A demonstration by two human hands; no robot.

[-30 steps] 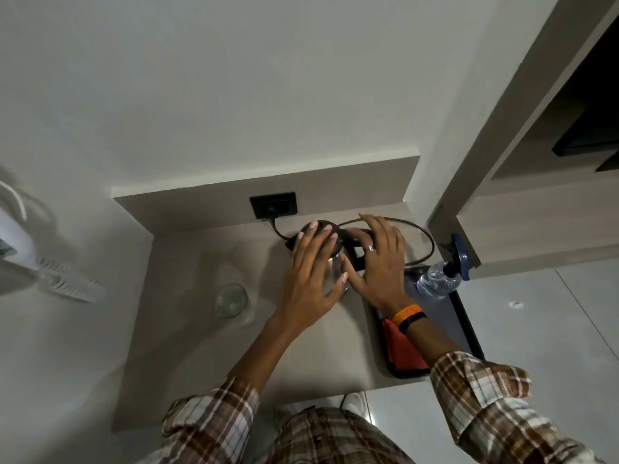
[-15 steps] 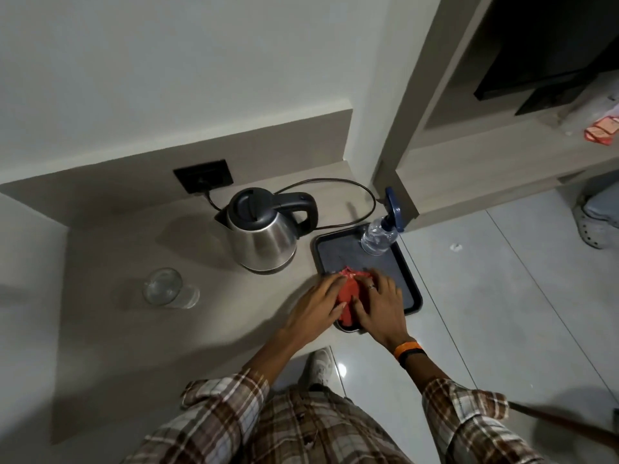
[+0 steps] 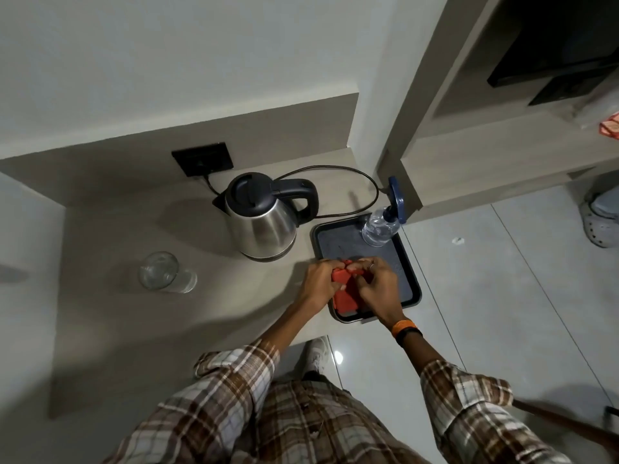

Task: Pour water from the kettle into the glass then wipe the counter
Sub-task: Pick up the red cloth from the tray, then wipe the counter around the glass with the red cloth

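Head view: both hands, left hand point(image 3: 316, 283) and right hand point(image 3: 378, 288), pinch a red cloth point(image 3: 345, 298) with curled fingers point(image 3: 335, 262) over the tray point(image 3: 410, 262), right of the kettle point(image 3: 261, 222).

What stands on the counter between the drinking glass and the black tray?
In the head view, the steel kettle stands between the glass and the tray, set slightly further back; the counter nearer the front edge is bare.
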